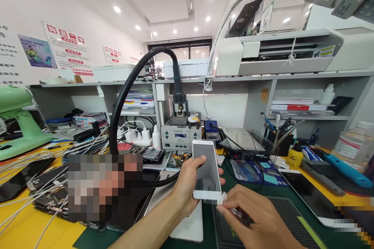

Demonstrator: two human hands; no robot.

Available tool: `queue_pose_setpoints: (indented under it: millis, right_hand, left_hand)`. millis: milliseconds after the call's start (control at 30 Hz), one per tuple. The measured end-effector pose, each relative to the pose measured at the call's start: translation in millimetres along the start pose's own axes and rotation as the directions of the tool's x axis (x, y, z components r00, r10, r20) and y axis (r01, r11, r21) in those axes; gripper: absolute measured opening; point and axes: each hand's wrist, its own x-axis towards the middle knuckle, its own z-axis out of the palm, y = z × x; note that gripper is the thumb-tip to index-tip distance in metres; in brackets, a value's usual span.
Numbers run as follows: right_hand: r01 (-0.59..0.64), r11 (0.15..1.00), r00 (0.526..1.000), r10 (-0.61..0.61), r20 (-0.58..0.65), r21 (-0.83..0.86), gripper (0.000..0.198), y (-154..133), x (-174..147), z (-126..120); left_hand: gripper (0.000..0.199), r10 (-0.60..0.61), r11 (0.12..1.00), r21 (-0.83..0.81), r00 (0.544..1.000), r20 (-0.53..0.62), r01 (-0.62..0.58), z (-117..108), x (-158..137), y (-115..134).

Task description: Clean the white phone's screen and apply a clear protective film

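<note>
Smartphone (208, 173), white-framed, is held upright, tilted back, above the green mat (90, 239) on the table (54, 237), screen toward the viewer. The left hand (188, 181) grasps it, with the thumb at the left edge and fingertips showing beyond the right edge. The right hand (254, 212) pinches a small white item (221, 198) at the phone's lower right corner; its exact nature cannot be told. Below the right hand lies a black perforated pad (288, 216). A grey control unit (181, 136) stands toward the table's back edge; a white tablet (309, 192) lies toward the right edge.
</note>
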Motion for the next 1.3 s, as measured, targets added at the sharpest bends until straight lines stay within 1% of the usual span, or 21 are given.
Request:
queue_pose_setpoints:
  millis: [67,200,367,533,633,667,800,867,967,1100,1200,1300]
  right_hand:
    - [0.069,0.995,0.997,-0.071,-0.023,-0.076,0.013,1.4,0.1,1.3]
    - [0.132,0.969,0.990,-0.139,-0.020,-0.209,0.013,1.4,0.1,4.6]
    - [0.215,0.937,0.974,-0.225,-0.004,-0.276,0.014,-2.0,2.3,14.1]
    - [0.272,0.901,0.958,-0.286,0.010,-0.337,0.013,-8.3,5.9,24.5]
    - [0.314,0.867,0.944,-0.327,0.034,-0.387,0.023,-9.2,5.3,27.4]
    - [0.323,0.860,0.942,-0.334,0.042,-0.394,0.024,-8.8,4.8,27.7]
    - [0.335,0.854,0.938,-0.341,0.057,-0.399,0.016,-6.5,2.7,26.6]
    - [0.335,0.857,0.938,-0.343,0.051,-0.392,0.016,-7.0,2.6,25.2]
    - [0.312,0.876,0.945,-0.325,0.027,-0.369,0.017,-10.1,3.8,22.6]
    - [0.282,0.909,0.954,-0.300,-0.012,-0.306,0.017,-15.4,6.3,20.0]
    - [0.270,0.932,0.959,-0.283,-0.021,-0.240,0.021,-17.4,7.9,19.4]
    - [0.250,0.953,0.967,-0.254,0.001,-0.173,0.027,-17.1,9.2,19.4]
  left_hand:
    - [0.032,0.015,1.000,-0.008,1.000,-0.005,-0.015,-0.2,0.3,-1.2]
    - [0.034,0.033,0.999,-0.022,0.998,-0.045,-0.034,1.4,-2.1,-3.6]
    - [0.033,0.045,0.999,-0.023,0.991,-0.127,-0.049,7.0,-7.4,-7.3]
    - [0.029,0.068,0.997,-0.018,0.987,-0.144,-0.071,11.4,-8.9,-13.3]
    - [0.029,0.068,0.997,-0.013,0.986,-0.151,-0.071,12.3,-9.6,-13.9]
    - [0.029,0.061,0.998,-0.016,0.987,-0.147,-0.065,12.2,-9.9,-13.4]
    - [0.032,0.036,0.999,-0.032,0.994,-0.106,-0.039,10.8,-10.0,-11.2]
    - [0.033,0.022,0.999,-0.043,0.997,-0.078,-0.025,9.7,-9.4,-11.3]
    - [0.035,-0.006,0.999,-0.050,0.999,-0.050,0.003,8.5,-9.1,-11.9]
    - [0.036,-0.050,0.998,-0.048,0.997,-0.056,0.047,9.2,-11.4,-10.2]
    - [0.040,-0.111,0.991,-0.080,0.993,-0.029,0.109,9.4,-13.5,-8.9]
    - [0.043,-0.158,0.984,-0.086,0.987,0.002,0.158,7.7,-14.0,-10.6]
